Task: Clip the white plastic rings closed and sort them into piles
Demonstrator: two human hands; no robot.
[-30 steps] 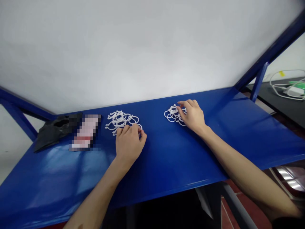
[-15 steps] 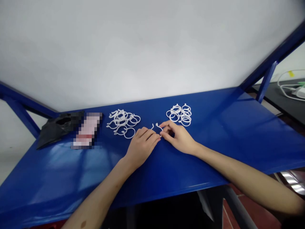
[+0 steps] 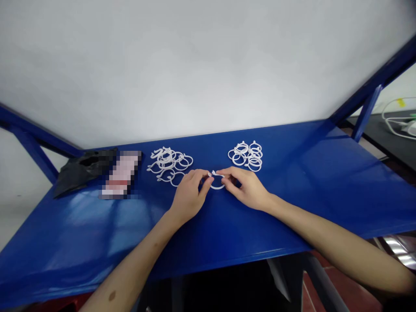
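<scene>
A white plastic curtain ring (image 3: 217, 187) is held between my two hands, low over the blue tabletop. My left hand (image 3: 191, 190) pinches its left side near the small knobbed ends, thumb and fingertips pressed on it. My right hand (image 3: 245, 184) pinches the right side between thumb and fingers. I cannot tell whether the two ends at the top are joined. Several similar rings lie in a loose heap (image 3: 167, 160) to the left, some with their ends apart. A second group of rings (image 3: 248, 155) lies just behind my right hand.
The blue table (image 3: 208, 242) has a raised frame along both sides and a pale wall (image 3: 201, 65) behind it. At the left lie a black plastic bag (image 3: 78, 171) and a blurred pinkish flat object (image 3: 121, 173). White cables (image 3: 396, 119) sit on a dark surface at right.
My left fingers have shifted from the ring's lower part up to its left end. The ring's two ends are now closer together. My right hand keeps its hold.
</scene>
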